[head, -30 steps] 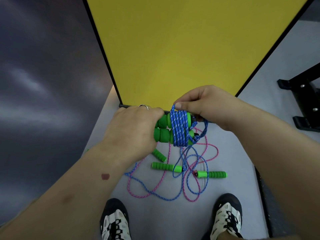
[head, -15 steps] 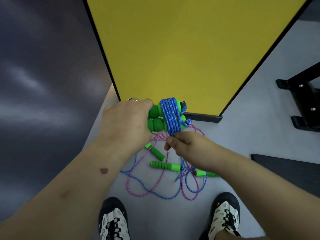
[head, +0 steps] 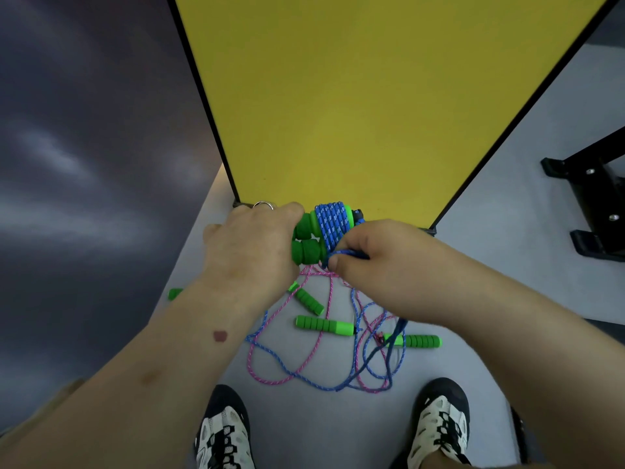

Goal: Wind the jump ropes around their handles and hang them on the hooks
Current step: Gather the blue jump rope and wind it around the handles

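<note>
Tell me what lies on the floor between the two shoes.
In the head view, bare grey floor separates the left shoe from the right shoe; the tangled rope loops end just beyond the toes.

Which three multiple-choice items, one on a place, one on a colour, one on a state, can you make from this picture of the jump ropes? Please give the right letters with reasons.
1. Where do the loose green handles lie?
A on the floor
B on a hook
C on a shelf

2. Which colour is the cord wound around the held handles?
A pink
B blue
C yellow

3. What does the right hand do?
A hangs idle
B presses the panel
C pinches the blue cord

Answers: 1 A, they rest by the shoes; 2 B, blue coils show; 3 C, thumb and fingers grip cord.
</note>
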Demonstrator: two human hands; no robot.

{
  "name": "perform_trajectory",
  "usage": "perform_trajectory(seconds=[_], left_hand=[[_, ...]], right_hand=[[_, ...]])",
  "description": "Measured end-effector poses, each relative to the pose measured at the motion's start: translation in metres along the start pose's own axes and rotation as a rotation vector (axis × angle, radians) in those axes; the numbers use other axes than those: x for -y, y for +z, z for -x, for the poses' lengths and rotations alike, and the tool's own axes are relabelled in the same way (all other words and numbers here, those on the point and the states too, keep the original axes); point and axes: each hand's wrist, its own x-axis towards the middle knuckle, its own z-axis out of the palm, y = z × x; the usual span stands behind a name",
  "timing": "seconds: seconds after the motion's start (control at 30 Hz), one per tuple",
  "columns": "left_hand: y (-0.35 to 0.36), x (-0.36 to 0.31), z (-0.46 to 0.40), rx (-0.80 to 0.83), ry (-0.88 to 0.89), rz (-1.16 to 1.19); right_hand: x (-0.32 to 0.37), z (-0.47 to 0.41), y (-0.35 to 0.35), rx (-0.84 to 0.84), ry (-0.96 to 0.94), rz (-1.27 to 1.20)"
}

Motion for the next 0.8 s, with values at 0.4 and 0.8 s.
perform_trajectory(seconds=[0.4, 0.8], left_hand=[[-0.001, -0.006, 0.007, 0.103, 0.121, 0.05], [-0.007, -0.006, 0.002, 0.0, 0.224, 0.084]], right_hand=[[0.003, -0.028, -0.034, -0.041, -0.004, 0.113], [-0.039, -0.057, -0.034, -0.136, 0.027, -0.285]])
